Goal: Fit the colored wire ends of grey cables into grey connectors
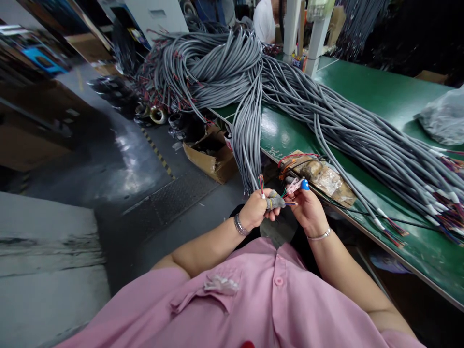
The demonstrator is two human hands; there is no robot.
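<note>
My left hand point(256, 209), with grey covers on its fingertips, is closed around the end of a grey cable. Coloured wires point(261, 181) stick up out of that fist, and more thin wires point(290, 203) run from it toward the other hand. My right hand point(309, 210) wears a blue cover point(305, 184) on one fingertip. It pinches a small pale pink piece point(293, 186) whose kind I cannot make out, close beside the wires. A hanging bundle of grey cables point(248, 137) drops off the bench edge just beyond my left hand.
Grey cables point(348, 116) lie along the green bench point(366, 82), with a large coil point(213, 63) at its far end. A taped cardboard piece point(322, 176) sits at the near edge. An open carton point(210, 154) stands on the floor. A person in white point(264, 21) is behind.
</note>
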